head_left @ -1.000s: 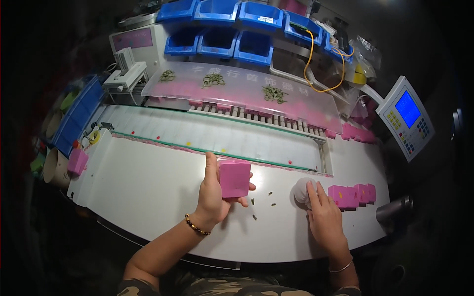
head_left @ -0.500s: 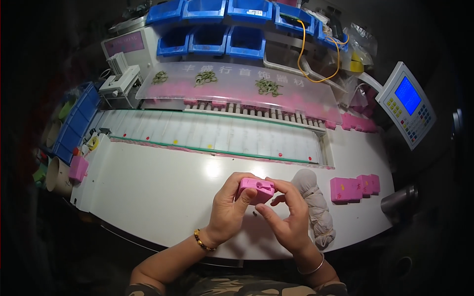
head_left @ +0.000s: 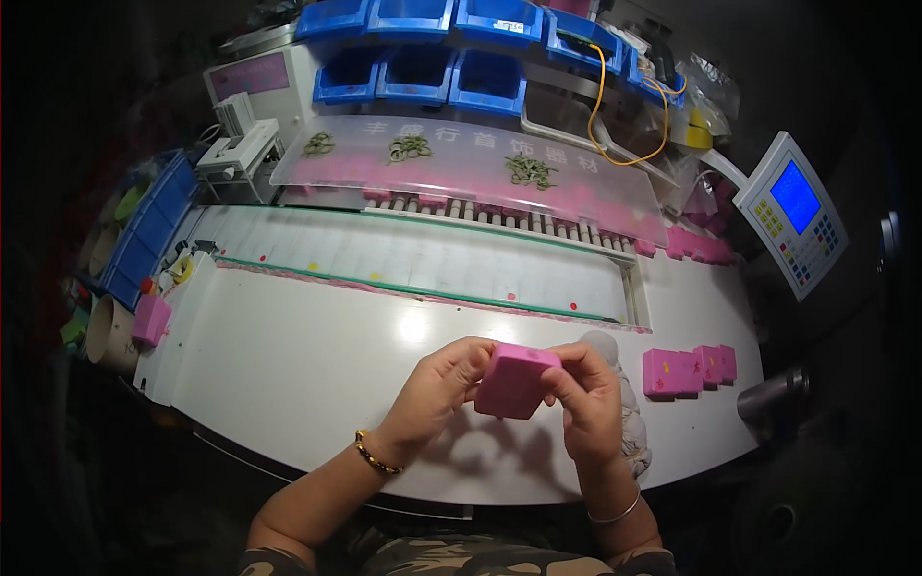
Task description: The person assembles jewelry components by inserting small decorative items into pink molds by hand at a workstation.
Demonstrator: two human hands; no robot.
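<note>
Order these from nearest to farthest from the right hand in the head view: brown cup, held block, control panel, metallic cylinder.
1. Held block: touching the right hand
2. Metallic cylinder: right table edge
3. Control panel: upper right
4. Brown cup: far left

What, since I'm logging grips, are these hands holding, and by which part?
A smooth pink rectangular block: the bare left hand holds its left side, the bare right hand its right side.

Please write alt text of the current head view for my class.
A pink block is in the grip of a person's left hand and right hand above a white worktable. More pink blocks and a control panel are at right, blue bins beyond.
</note>
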